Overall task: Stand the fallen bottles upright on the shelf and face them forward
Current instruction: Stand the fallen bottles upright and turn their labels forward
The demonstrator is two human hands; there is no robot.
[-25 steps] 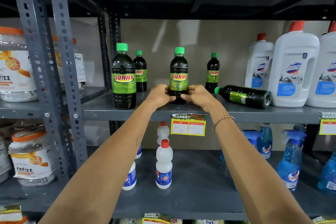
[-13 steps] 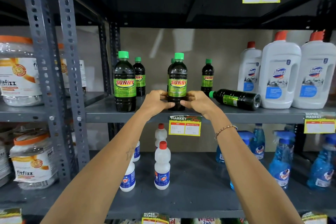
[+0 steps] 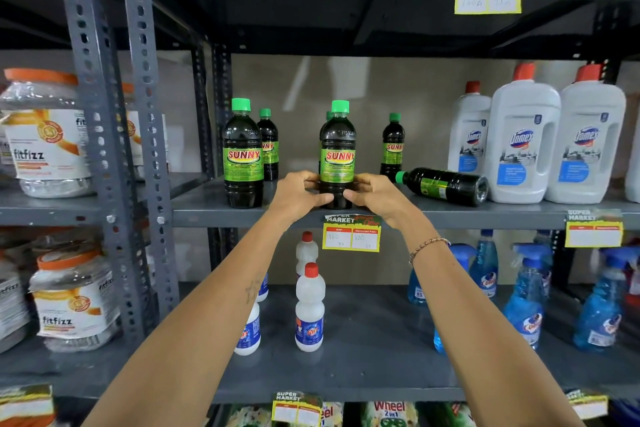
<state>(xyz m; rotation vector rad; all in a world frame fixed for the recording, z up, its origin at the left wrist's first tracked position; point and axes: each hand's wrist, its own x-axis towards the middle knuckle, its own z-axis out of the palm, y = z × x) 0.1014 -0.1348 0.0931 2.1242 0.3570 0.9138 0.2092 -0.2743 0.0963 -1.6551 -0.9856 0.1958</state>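
At frame centre, an upright bottle (image 3: pixel 337 163) is grasped at its base by the left hand (image 3: pixel 298 196) and right hand (image 3: pixel 372 193); right of it, another bottle (image 3: pixel 445 184) is lying on the shelf (image 3: pixel 433 215).

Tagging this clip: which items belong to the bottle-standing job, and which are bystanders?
Job: Sunny bottle held by left hand and right hand; fallen bottle; upright Sunny bottle; shelf.
Bystanders: Domex jugs; fitfizz jars; blue spray bottles; price tag.

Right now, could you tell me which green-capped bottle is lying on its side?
The dark bottle beside the white jugs, its cap pointing left. The other bottles stand upright.
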